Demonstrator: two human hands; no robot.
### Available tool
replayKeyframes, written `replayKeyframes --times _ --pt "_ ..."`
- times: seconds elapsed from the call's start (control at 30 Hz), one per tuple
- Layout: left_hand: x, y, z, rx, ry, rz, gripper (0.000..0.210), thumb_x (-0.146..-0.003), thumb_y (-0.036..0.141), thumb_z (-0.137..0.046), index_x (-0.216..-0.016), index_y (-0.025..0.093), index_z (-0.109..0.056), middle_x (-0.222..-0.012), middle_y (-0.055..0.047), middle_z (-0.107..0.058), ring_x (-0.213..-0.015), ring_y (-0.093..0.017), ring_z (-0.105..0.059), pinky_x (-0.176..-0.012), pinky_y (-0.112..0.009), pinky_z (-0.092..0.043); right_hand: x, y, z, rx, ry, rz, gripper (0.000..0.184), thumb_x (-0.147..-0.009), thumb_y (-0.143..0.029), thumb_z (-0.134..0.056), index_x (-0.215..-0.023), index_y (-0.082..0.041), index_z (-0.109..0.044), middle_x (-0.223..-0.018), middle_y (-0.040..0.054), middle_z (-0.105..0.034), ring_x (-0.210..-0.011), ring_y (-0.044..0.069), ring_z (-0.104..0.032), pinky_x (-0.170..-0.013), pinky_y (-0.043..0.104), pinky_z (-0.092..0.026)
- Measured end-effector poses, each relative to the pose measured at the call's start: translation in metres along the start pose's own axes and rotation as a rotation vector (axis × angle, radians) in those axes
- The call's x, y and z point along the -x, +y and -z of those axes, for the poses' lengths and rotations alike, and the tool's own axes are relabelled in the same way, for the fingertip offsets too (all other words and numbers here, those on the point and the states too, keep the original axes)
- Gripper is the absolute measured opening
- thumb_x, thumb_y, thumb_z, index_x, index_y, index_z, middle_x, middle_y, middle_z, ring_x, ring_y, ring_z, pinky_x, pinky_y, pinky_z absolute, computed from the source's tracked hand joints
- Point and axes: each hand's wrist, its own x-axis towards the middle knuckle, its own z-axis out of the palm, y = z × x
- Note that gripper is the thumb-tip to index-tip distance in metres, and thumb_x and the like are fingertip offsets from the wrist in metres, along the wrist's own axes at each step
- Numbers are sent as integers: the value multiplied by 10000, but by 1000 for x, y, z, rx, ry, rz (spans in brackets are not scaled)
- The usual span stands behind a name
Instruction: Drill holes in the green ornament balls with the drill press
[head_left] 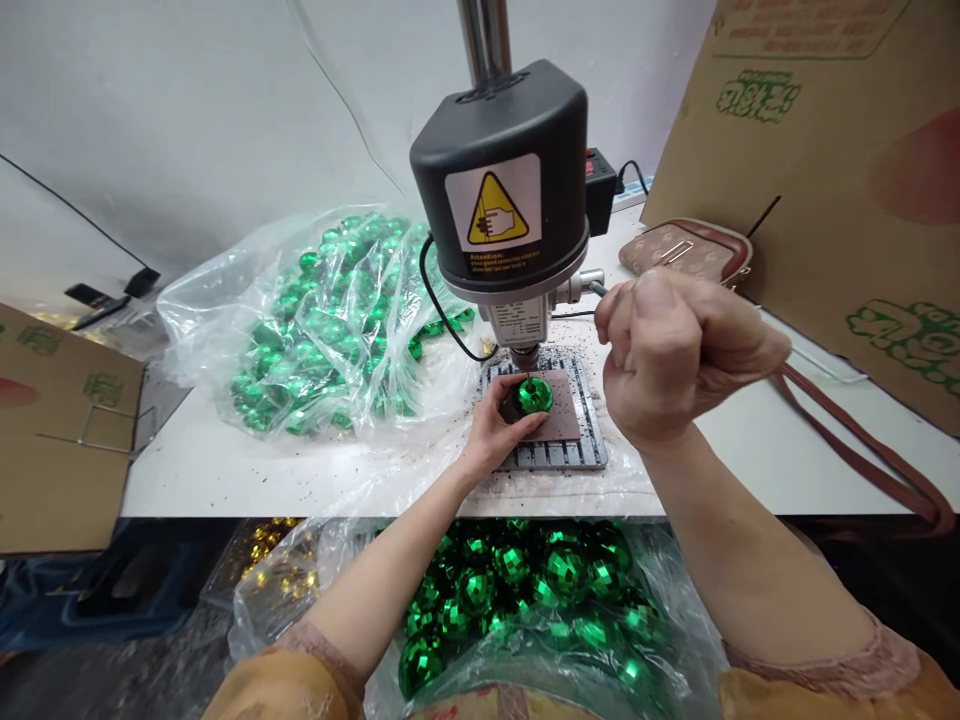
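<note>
A green mirrored ball (537, 398) sits under the chuck of a black bench drill press (510, 180). My left hand (498, 428) grips the ball from the left, thumb in front and fingers behind. The drill bit (529, 384) meets the top of the ball; how deep it goes I cannot tell. Below the ball lies a brownish square board (566, 420) on the slotted metal base (592, 455). My right hand (660, 350) is closed in a fist around the end of the press's feed lever (598, 287), raised to the right of the drill.
A clear plastic bag of green balls (337, 330) rests on the white table (202, 470), left of the press. Another open bag with green balls (517, 590) is below the table edge. Cardboard boxes (840, 200) flank both sides; a patterned purse (686, 250) lies at right. Dark shavings dot the base.
</note>
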Motion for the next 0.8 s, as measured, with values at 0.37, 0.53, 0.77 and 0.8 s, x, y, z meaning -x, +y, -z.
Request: replayKeyframes --times 0.37,0.53,0.77,0.8 --pt "0 -1 0 -15 3 -12 537 -752 382 -845 -1185 213 -574 -1157 -83 -679 -1089 -244 -654 -981 -399 -513 6 13 4 0 4 190 496 -841 -142 -552 -560 -173 -143 -463 -61 -198 -401 40 -203 -396 281 -260" --pt "1 -1 0 15 9 10 561 -730 403 -861 -1176 210 -581 -1147 -83 -679 -1102 -255 -651 -976 -399 -513 10 19 9 -17 -22 212 484 -828 -118 -546 -554 -179 -152 -458 -62 -193 -396 48 -205 -388 287 -242" --pt "1 1 -1 25 3 -8 565 -742 416 -851 -1186 203 -574 -1184 -102 -673 -1123 -258 -647 -991 -410 -514 12 12 11 -32 -48 183 489 -836 -126 -551 -527 -168 -174 -464 -64 -219 -392 36 -235 -412 281 -294" --pt "1 2 -2 17 17 -9 563 -735 423 -854 -1176 203 -580 -1165 -100 -680 -1101 -259 -656 -980 -415 -520 7 7 7 -11 -29 124 500 -847 -142 -560 -514 -169 -188 -459 -63 -221 -392 36 -240 -412 281 -284"
